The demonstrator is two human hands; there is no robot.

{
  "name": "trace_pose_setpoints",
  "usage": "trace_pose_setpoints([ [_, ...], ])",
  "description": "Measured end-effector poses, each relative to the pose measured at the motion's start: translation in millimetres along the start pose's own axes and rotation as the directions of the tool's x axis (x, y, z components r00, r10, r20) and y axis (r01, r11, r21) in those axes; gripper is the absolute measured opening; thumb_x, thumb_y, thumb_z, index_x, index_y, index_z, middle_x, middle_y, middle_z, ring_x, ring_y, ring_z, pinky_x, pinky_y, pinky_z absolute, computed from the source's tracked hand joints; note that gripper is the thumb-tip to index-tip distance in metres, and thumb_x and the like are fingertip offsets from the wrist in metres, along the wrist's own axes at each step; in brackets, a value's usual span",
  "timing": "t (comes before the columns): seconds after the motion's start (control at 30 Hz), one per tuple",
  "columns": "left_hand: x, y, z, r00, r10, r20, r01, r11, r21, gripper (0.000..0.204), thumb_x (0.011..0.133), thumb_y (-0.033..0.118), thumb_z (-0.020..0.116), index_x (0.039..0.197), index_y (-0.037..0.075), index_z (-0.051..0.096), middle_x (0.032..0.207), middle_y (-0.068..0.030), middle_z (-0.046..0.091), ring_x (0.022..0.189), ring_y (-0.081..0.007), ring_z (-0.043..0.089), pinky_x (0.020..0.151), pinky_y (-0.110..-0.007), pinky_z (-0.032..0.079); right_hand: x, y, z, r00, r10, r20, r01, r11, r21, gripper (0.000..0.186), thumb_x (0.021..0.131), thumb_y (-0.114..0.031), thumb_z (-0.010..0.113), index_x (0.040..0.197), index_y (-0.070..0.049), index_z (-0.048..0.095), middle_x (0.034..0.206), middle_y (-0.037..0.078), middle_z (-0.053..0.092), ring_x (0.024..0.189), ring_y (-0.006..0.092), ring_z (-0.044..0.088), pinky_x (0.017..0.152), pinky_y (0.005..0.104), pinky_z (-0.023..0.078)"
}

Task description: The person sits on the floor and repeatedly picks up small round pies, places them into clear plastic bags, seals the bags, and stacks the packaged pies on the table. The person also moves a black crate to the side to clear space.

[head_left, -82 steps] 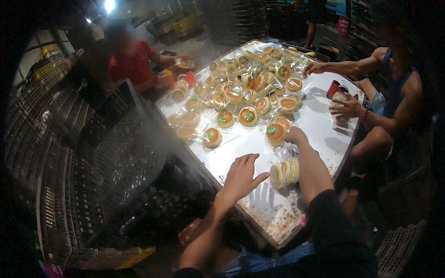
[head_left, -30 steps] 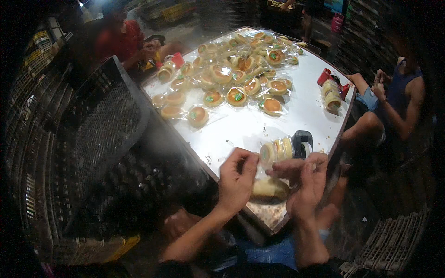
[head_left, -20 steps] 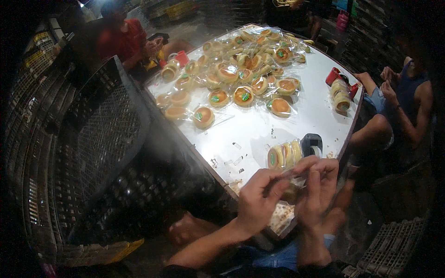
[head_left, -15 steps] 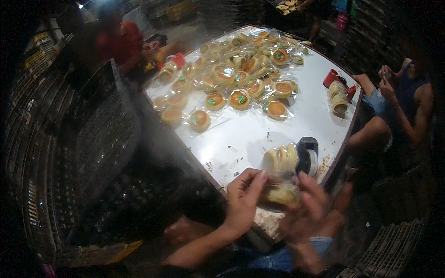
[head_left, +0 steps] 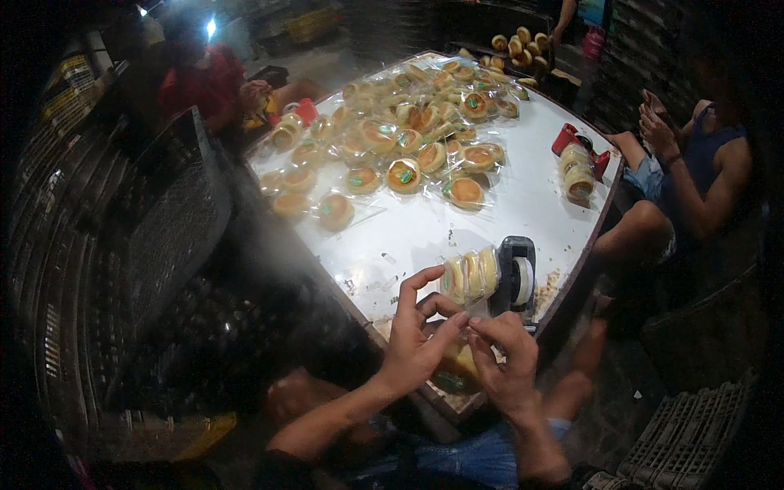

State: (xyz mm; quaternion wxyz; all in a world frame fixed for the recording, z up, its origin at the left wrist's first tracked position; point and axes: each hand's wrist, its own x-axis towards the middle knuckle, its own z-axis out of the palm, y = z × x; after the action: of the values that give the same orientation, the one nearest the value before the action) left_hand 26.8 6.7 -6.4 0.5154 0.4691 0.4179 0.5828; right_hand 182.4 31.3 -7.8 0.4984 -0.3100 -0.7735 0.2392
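Between my hands, at the near corner of the table, hangs a round bun in a clear plastic bag. My left hand pinches the bag's upper edge between thumb and fingers, its index finger stretched up. The fingertips of my right hand close on the same edge from the other side. Just beyond my hands stands a row of several wrapped buns on edge. Beside that row, on its right, is a black tape dispenser with a pale tape roll.
Many bagged buns cover the far part of the white table. On its right edge a red dispenser stands by stacked buns. A person sits right, another far left. Unwrapped buns lie behind; crates stand lower right.
My right hand has moved in from the right and its fingertips now meet my left at the bag's edge. The bun hangs lower between them. The whole view has shifted slightly.
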Motion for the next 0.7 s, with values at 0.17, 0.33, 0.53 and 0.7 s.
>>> trace_pose_setpoints([
  [0.17,-3.6,3.5,12.8,0.964,0.253,-0.081,-0.243,0.963,0.118,0.074,0.087,0.003,0.066,0.144,0.002,0.019,0.101,-0.0095,0.058,0.093,-0.0177,0.06,0.086,-0.032,0.053,-6.1,-5.3,2.8,0.986,0.064,-0.153,-0.084,0.988,-0.131,0.021,0.077,0.005,0.068,0.094,-0.007,0.063,0.083,0.01,0.061,0.078,0.0287,0.06,0.068,0.0363,0.048],
  [0.33,2.0,8.6,10.9,0.997,-0.006,-0.076,0.033,0.933,0.358,0.077,0.087,0.002,0.065,0.145,0.002,0.013,0.093,-0.0086,0.06,0.087,-0.0143,0.062,0.083,-0.031,0.055,-11.5,-0.3,6.1,0.966,0.219,-0.136,-0.223,0.975,-0.012,0.011,0.083,-0.004,0.067,0.092,-0.006,0.063,0.08,0.008,0.058,0.083,0.0291,0.059,0.074,0.0368,0.047],
  [0.53,6.9,16.8,6.0,0.909,0.382,0.165,-0.395,0.666,0.633,0.032,0.085,0.014,0.071,0.112,0.003,0.06,0.101,-0.0082,0.062,0.108,-0.0274,0.054,0.091,-0.04,0.044,-3.7,19.6,5.7,0.935,-0.286,-0.21,0.167,0.875,-0.454,0.01,0.085,-0.007,0.066,0.092,-0.003,0.058,0.108,0.011,0.055,0.089,0.0311,0.058,0.084,0.0381,0.046],
  [0.7,16.0,-2.2,9.3,0.908,0.369,-0.198,-0.196,0.792,0.578,0.015,0.084,0.013,0.072,0.084,0.003,0.061,0.101,-0.0077,0.06,0.101,-0.0223,0.052,0.089,-0.034,0.043,7.3,19.3,36.0,0.844,0.514,-0.153,-0.335,0.728,0.598,0.006,0.09,-0.002,0.06,0.092,-0.003,0.054,0.113,0.008,0.053,0.1,0.0166,0.053,0.09,0.0315,0.043],
])
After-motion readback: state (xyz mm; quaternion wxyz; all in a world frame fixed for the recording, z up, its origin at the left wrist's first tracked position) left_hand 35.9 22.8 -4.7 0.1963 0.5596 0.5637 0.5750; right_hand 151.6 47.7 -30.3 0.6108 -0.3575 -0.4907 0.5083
